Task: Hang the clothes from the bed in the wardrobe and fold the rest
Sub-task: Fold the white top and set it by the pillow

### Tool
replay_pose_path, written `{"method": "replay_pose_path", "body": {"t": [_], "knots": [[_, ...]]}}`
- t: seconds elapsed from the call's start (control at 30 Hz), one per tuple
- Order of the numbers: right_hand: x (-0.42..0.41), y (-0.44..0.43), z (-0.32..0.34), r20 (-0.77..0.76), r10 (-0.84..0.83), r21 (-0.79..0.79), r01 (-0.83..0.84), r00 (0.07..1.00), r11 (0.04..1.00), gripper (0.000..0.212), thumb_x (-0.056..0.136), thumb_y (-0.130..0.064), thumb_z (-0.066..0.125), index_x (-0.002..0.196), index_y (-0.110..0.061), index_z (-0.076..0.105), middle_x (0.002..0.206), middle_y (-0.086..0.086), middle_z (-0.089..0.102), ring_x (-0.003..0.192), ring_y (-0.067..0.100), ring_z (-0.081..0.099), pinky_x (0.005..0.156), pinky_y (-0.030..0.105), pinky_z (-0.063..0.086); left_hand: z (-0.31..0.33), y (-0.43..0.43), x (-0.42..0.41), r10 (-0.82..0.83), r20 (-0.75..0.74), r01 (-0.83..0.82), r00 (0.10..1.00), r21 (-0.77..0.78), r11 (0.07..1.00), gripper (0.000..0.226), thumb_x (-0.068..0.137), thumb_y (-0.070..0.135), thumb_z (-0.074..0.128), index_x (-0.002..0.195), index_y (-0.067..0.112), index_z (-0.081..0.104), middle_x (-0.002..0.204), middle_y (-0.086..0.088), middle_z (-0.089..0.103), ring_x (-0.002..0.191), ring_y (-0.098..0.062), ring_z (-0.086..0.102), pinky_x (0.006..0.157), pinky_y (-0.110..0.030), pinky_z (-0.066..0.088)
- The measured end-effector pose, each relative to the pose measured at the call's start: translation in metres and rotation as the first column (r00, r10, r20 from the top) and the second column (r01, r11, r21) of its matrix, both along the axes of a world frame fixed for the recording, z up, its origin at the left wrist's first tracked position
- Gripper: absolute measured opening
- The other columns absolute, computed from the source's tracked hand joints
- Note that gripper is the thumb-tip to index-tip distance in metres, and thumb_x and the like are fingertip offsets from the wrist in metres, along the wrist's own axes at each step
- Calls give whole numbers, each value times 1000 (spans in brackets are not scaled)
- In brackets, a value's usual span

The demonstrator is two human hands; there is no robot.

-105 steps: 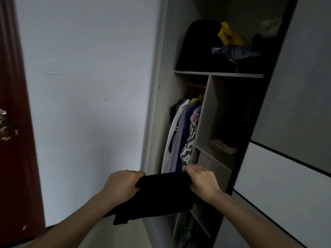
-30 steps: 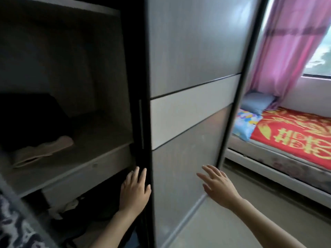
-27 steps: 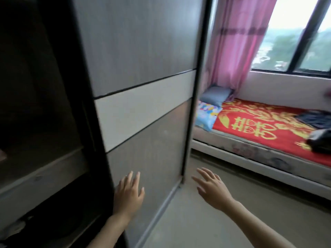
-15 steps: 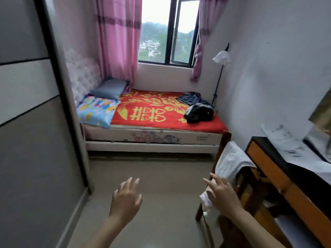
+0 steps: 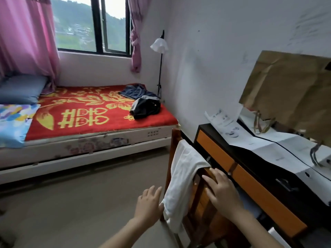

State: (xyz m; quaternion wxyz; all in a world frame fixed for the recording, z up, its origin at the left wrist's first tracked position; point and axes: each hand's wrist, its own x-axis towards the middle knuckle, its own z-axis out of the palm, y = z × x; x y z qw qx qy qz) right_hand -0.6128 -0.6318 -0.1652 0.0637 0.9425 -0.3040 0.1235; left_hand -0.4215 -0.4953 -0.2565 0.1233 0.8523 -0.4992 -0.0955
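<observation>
Head view, looking down a narrow bedroom. The bed (image 5: 100, 140) stands under the window (image 5: 93, 24) at the far end, covered with a red blanket patterned in gold. Two loose items of clothing lie at its right end, near the wall: a blue garment (image 5: 134, 90), crumpled, and a dark garment (image 5: 146, 108) with a pale band, heaped just in front of it and touching it. A blue-grey pillow (image 5: 19, 90) lies at the left end. Pink curtains (image 5: 26, 36) hang either side of the window. A lamp (image 5: 159, 44) with a white shade stands in the corner beside the bed.

Both hands are released, fingers straight and spread, holding nothing. The left hand (image 5: 148, 203) hangs in the air above the floor (image 5: 80, 203), fingertips just beside the hanging edge of a white cloth (image 5: 182, 176); contact cannot be told. The cloth is draped over the back of a wooden chair (image 5: 202, 208). The right hand (image 5: 222, 190) is over the chair's top rail, palm down.

On the right, a dark worktop (image 5: 250, 158) with orange drawer fronts carries unfolded papers (image 5: 265, 144) and a brown paper bag (image 5: 290, 90) leaning on the wall.
</observation>
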Motion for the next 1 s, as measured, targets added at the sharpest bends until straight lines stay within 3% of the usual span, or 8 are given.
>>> {"method": "replay_pose_path", "body": {"t": [0.1,0.17,0.33,0.5,0.63,0.7,0.83,1.0], "knots": [[48,-39,2,-74,-45,67,50,996,997,52,91,-28,57,140,-21,41,151,14,26,141,28,22,108,42,31,1,-52,29,-66,-44,65,997,-9,998,60,94,39,40,149,26,17,155,0,18,139,-18,21,107,-31,26],[71,-64,-3,-239,-106,100,133,965,986,60,96,-33,46,149,-31,17,157,7,1,145,23,3,113,39,20,7,-76,48,-91,-61,90,994,-27,996,59,94,38,40,148,26,19,154,0,20,138,-19,23,106,-32,27],[110,-98,-20,-415,-236,214,346,879,914,77,94,-25,49,148,-39,-3,155,13,-16,141,37,13,108,46,30,13,-119,108,-114,-150,97,982,-115,989,58,95,35,41,148,24,19,154,0,21,140,-20,21,110,-34,27],[118,-115,-32,-327,-215,296,315,921,902,61,96,-12,42,147,-32,17,151,8,22,120,29,46,83,31,44,-1,-128,137,-112,-225,90,968,-105,990,55,96,39,41,146,25,22,153,0,24,139,-19,24,109,-34,28],[121,-121,-23,-320,-159,195,229,934,954,27,98,-30,41,122,-31,52,104,5,55,89,23,55,69,32,37,-8,-133,150,-156,-247,137,956,-94,986,60,95,47,42,147,28,19,154,1,20,140,-18,21,112,-33,25],[125,-122,-9,-300,-232,231,306,925,924,32,96,-17,38,123,-21,54,102,4,54,87,22,56,67,31,40,-6,-134,157,-159,-256,136,954,-105,985,62,94,51,42,147,29,19,155,2,19,141,-16,19,113,-32,23],[152,-133,38,77,-283,392,231,956,890,37,88,3,48,120,-11,62,107,12,60,102,26,58,81,25,44,11,-136,177,-275,-372,216,886,-194,957,84,83,63,52,148,34,7,157,8,8,143,-12,9,116,-34,15],[232,-134,118,506,-122,332,-62,854,941,29,83,5,57,109,-5,68,97,7,64,90,16,57,78,18,43,56,-147,187,-525,-506,239,684,-525,817,123,49,82,62,133,45,-20,148,24,-20,139,4,-16,115,-24,2]]}}
